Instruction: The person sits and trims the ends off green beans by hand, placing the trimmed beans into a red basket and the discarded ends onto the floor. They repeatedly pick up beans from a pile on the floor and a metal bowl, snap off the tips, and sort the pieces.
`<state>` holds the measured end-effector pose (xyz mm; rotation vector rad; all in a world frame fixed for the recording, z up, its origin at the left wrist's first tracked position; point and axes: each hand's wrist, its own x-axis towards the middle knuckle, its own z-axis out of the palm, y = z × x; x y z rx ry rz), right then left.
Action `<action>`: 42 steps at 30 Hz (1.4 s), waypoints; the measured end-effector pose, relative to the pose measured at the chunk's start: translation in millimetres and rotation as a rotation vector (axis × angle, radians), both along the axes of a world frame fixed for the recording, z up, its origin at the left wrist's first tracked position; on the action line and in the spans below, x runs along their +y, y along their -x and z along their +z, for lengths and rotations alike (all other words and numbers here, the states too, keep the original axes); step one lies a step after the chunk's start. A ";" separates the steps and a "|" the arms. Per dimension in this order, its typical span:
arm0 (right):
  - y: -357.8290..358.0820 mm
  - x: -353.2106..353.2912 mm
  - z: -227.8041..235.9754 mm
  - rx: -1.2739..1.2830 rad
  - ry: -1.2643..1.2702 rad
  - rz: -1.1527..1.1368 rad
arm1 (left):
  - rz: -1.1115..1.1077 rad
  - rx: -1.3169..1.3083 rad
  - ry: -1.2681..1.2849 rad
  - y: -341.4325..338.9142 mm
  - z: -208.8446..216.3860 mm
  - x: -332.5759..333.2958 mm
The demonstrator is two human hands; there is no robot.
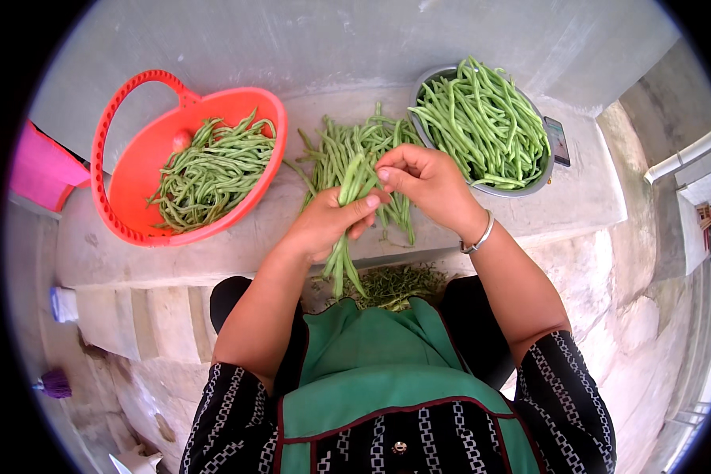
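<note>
My left hand [324, 227] is closed around a small bunch of green beans [340, 265], whose ends stick out above and below the fist. At the upper end of that bunch, my right hand [428, 180] pinches a bean tip between thumb and forefinger. A silver bangle [479, 234] circles my right wrist. Just beyond both hands, a loose pile of green beans [333, 150] lies on the concrete ledge [308, 261].
To the left, a red handled basket [138, 189] holds more beans and a small round red thing [182, 141]. At right stands a grey basin [543, 175] heaped with beans, a phone [558, 142] beside it. Bean trimmings [403, 284] lie below the ledge; a grey wall [332, 47] rises behind.
</note>
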<state>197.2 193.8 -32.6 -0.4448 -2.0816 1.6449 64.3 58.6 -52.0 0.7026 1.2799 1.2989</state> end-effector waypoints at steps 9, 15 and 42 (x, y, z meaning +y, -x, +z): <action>-12.8 -11.3 17.2 0.037 -0.408 -0.087 | 0.362 0.481 -0.267 16.0 -2.3 -2.4; -12.2 -23.3 23.4 0.088 -0.445 -0.108 | 0.251 0.818 -0.396 -9.4 18.0 -11.4; -26.1 -1.1 7.0 -0.201 -0.650 0.298 | 0.660 -0.455 -0.707 84.7 33.4 -43.1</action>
